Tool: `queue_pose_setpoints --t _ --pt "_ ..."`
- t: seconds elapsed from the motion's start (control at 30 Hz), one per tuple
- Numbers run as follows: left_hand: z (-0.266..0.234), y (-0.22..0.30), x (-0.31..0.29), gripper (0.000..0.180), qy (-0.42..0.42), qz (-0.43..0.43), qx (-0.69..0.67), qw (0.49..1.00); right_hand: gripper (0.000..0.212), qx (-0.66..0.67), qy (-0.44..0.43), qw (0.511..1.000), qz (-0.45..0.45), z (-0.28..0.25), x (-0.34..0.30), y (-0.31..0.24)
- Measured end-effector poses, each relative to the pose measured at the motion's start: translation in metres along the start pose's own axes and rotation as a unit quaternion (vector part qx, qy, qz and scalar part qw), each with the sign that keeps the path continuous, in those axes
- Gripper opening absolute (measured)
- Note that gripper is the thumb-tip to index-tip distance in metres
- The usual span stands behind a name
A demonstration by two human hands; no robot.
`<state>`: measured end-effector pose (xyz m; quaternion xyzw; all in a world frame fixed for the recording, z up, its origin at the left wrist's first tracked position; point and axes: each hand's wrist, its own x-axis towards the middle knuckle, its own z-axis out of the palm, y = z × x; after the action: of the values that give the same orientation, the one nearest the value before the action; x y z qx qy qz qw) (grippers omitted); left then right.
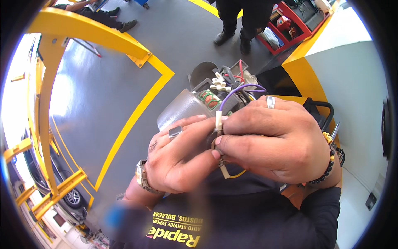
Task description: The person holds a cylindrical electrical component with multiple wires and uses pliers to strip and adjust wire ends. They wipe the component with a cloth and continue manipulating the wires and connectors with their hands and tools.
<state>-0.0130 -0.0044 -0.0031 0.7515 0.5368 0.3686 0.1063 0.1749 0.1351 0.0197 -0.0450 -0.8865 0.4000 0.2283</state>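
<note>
Both of my hands meet in front of my chest around a small brown piece [214,141] with a wire at each end. My left hand [178,153], with a ring and a watch, pinches it from the left. My right hand [273,141] grips it from the right, thumb and fingertips pressed together. A purple wire [226,99] enters a white sleeve [218,119] above the fingers. Below them hangs another pale sleeve [224,171] with a yellow wire [238,175]. Fingers partly hide the brown piece. Just beyond lies an opened grey housing [182,108] with white connectors [219,81].
A yellow steel frame [95,28] spans the left. A person in dark trousers [236,18] stands ahead, near a red tool cart [296,29]. To the right is a yellow-edged machine with a pale panel [352,74]. A yellow line [132,130] marks the grey floor.
</note>
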Motion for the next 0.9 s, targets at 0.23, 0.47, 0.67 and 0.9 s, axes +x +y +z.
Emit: queue_pose_setpoints --t 0.23,0.47,0.67,0.9 --pt "0.000 -0.003 -0.006 0.039 -0.016 -0.083 -0.096 0.992 0.029 -0.050 0.017 0.999 0.013 0.002 -0.002 -0.006" --pt "0.005 -0.001 -0.009 0.044 -0.006 -0.092 -0.088 0.992 0.034 -0.089 0.014 0.994 -0.063 0.003 0.001 -0.001" --pt "0.008 -0.012 -0.009 0.040 0.014 -0.023 -0.107 0.994 0.039 -0.066 0.007 0.995 -0.080 0.003 0.001 0.006" --pt "0.004 -0.010 -0.006 0.028 0.018 -0.017 -0.107 0.994 0.034 -0.035 0.003 0.998 -0.052 0.003 0.004 0.007"
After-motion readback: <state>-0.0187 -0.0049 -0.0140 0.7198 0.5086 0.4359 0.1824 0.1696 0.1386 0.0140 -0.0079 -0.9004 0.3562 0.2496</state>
